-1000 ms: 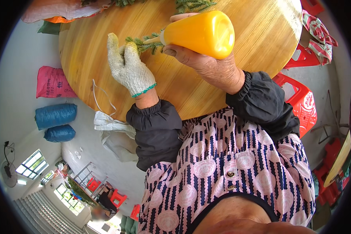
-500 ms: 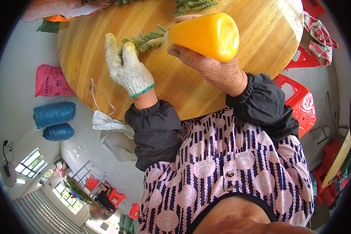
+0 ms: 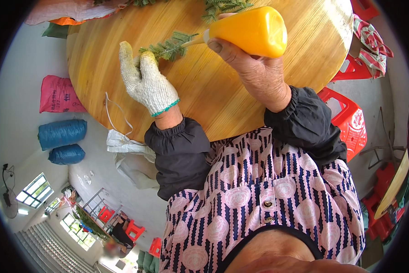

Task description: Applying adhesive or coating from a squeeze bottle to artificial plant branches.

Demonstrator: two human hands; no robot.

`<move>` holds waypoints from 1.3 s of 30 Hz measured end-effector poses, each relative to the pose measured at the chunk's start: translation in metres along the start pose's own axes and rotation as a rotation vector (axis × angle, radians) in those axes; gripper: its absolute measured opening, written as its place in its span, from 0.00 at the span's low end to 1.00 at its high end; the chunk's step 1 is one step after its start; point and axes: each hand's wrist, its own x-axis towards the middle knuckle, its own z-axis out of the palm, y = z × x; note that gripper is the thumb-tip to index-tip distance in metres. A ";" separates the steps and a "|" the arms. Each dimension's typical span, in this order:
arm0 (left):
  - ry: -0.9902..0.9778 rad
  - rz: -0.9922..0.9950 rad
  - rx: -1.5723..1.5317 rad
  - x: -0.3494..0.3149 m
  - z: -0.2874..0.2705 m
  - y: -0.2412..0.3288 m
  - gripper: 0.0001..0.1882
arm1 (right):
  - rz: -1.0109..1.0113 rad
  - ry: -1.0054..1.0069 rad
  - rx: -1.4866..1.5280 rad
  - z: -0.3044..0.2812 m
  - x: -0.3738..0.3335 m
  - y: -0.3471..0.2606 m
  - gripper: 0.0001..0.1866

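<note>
My left hand (image 3: 150,86), in a white knitted glove with a green cuff edge and yellowed fingertips, pinches one end of a small green fir sprig (image 3: 170,48). My right hand (image 3: 254,70), bare, is wrapped round a yellow squeeze bottle (image 3: 249,32) with a long thin nozzle (image 3: 194,42). The bottle lies tilted on its side, its base toward the right. Its nozzle points left, with the tip at the free end of the sprig; whether they touch I cannot tell. Some fingers of both hands are hidden.
Both hands are over a round wooden table (image 3: 204,104). More fir branches (image 3: 222,8) lie at its far edge, beside an orange and white sack (image 3: 77,13). A white plastic bag (image 3: 127,144) hangs at the near left edge. Red stools (image 3: 350,123) stand at the right; blue bundles (image 3: 62,134) lie at the left.
My right hand has moved the bottle a little to the right and away, drawing its nozzle back along the sprig. My left hand has shifted slightly left, still pinching the sprig.
</note>
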 end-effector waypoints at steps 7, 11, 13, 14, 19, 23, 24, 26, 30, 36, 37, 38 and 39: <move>-0.009 -0.011 0.046 0.000 -0.002 0.002 0.30 | 0.102 0.036 0.053 -0.001 0.003 -0.005 0.17; 0.029 -0.004 0.149 -0.006 -0.005 0.002 0.28 | 0.126 0.068 0.076 0.000 0.004 -0.008 0.12; 0.028 0.056 0.272 -0.012 -0.007 0.000 0.26 | 0.124 0.084 0.092 0.001 0.005 -0.009 0.10; 0.021 0.066 0.320 -0.016 -0.009 -0.002 0.26 | 0.127 0.081 0.089 0.001 0.005 -0.009 0.10; 0.015 0.225 0.609 -0.027 -0.015 0.000 0.27 | 0.145 0.076 0.115 0.001 0.005 -0.008 0.10; 0.093 0.661 0.901 -0.029 -0.012 0.017 0.27 | 0.124 0.067 0.086 0.001 0.005 -0.005 0.11; 0.051 0.708 0.908 -0.026 -0.010 0.020 0.27 | 0.119 0.065 0.096 0.001 0.006 -0.004 0.11; -0.092 0.712 0.847 -0.017 -0.006 0.020 0.26 | 0.134 0.054 0.110 0.001 0.006 -0.002 0.11; -0.306 0.787 0.788 -0.003 0.004 0.001 0.26 | 0.149 -0.015 0.073 -0.003 0.006 0.000 0.14; -0.168 0.480 0.656 -0.014 -0.004 -0.017 0.28 | 0.096 0.017 0.061 -0.014 0.010 0.001 0.15; -0.180 0.470 0.713 -0.016 -0.005 -0.017 0.27 | 0.107 0.032 0.111 -0.015 0.011 0.002 0.16; -0.199 0.437 0.772 -0.019 -0.006 -0.016 0.26 | 0.103 0.052 0.161 -0.015 0.011 0.002 0.16; -0.215 0.422 0.814 -0.020 -0.007 -0.015 0.25 | 0.099 0.074 0.210 -0.014 0.012 0.002 0.17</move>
